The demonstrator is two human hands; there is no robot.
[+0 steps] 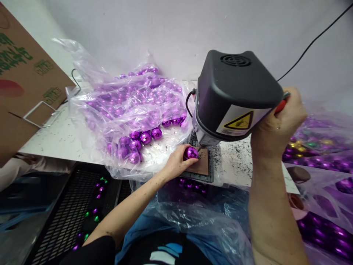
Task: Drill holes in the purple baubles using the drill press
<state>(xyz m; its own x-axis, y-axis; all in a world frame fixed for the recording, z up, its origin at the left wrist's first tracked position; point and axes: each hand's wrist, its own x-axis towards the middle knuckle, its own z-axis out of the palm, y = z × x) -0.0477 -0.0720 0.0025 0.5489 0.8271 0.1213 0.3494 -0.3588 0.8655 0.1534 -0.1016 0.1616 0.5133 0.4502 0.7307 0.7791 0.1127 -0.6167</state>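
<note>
A cardboard box (22,95) with green print (12,53) stands at left, a black mesh crate (56,221) lower down.

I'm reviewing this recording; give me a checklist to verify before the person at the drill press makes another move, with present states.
1. Purple faceted ball held: ok, between the thumb and fingers of the left hand.
2. Right hand on the red handle: ok.
3. Left fingers well away from the drill press bit: not ok, they look close.
4. Bit touching the ball: cannot tell, too small.
5. White tabletop free of shavings: not ok, dark bits are scattered across it.
6. Motor switched on: cannot tell.
</note>
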